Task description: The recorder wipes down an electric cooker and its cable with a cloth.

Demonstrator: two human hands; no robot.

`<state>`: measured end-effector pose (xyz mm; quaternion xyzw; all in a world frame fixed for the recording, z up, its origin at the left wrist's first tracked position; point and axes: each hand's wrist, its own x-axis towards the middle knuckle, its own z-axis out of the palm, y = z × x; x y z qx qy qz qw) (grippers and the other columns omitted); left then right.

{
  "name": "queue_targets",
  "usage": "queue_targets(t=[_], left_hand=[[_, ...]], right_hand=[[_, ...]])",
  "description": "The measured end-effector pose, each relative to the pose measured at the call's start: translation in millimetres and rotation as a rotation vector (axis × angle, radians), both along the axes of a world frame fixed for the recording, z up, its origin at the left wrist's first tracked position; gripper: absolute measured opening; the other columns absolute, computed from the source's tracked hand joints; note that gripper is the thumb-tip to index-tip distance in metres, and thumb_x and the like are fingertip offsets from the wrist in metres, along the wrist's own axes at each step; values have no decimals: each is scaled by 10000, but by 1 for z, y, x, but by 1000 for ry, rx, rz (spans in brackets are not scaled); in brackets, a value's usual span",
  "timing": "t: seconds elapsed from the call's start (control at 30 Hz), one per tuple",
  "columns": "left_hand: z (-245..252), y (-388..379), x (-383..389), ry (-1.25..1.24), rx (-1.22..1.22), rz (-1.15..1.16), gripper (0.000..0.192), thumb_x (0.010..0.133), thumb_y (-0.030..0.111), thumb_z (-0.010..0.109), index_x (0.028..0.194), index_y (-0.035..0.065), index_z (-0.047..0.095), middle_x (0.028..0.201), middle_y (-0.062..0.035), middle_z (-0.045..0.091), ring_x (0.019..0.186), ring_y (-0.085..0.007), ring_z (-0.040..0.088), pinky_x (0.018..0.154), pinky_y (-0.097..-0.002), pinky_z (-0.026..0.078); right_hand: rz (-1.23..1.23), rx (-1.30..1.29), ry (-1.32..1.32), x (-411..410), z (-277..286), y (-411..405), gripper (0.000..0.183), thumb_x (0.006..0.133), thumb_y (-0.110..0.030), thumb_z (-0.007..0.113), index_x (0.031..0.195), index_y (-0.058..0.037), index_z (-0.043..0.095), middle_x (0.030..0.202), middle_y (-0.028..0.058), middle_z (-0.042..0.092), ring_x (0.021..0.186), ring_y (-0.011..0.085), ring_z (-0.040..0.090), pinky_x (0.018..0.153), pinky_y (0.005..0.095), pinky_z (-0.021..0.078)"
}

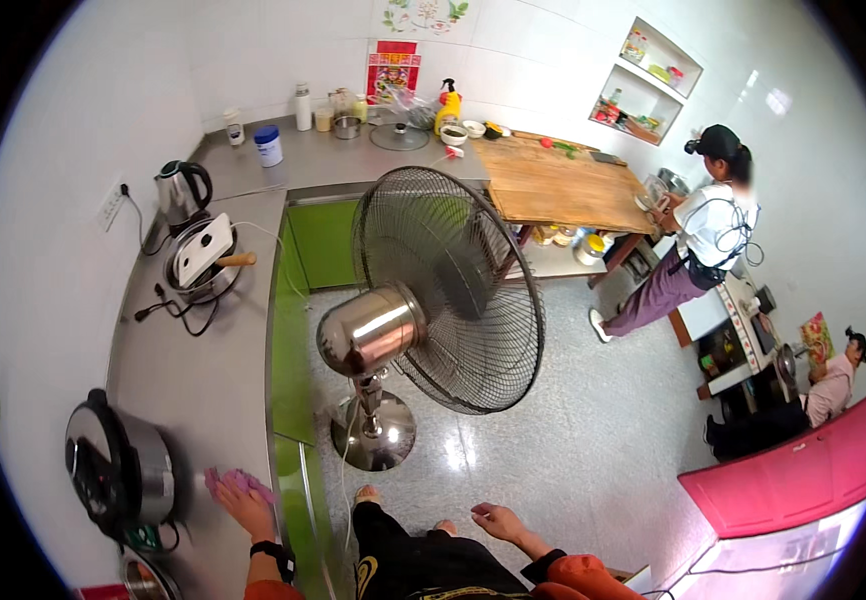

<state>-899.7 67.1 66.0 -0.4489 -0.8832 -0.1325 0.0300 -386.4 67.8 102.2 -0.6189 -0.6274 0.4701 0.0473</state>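
My left hand (242, 512) lies palm down on a crumpled pink cloth (232, 480), pressing it onto the stainless steel countertop (204, 382) near its front edge. Just left of that hand stands an electric pressure cooker (122, 465) with a black lid and a steel body. My right hand (500, 523) hangs in the air in front of my body, over the floor. Nothing is in it, and its fingers are loosely bent. The palm side of my left hand is hidden.
A pedestal fan (373, 330) stands close ahead on the floor, its cord trailing. Farther along the counter are a steel pot (212, 289) and an electric kettle (178, 191). One person (710, 217) stands at a wooden board (560, 180); another person (827, 382) is beyond a red door (793, 450).
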Motion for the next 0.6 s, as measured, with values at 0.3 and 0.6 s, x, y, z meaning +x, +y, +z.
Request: queue_targets(t=[0.3,0.6], left_hand=[[-9,-97,37,105,-115,232,483,829,204,464,1240,-39,395,1286,-242,396,1194,-401,361,1010,-473,277],[-80,-133,-31,-61,183,364,176,752,214,547,847,69,569,1019,-159,548,919,-337,532,807,-414,413]], right_hand=[[-137,5,7,97,-15,-68,343,856,-287,565,1069,-21,597,952,135,655,842,243,648,712,335,510],[-349,-192,412,54,0,-38,317,855,-221,583,1077,6,585,912,94,655,777,174,641,662,261,483]])
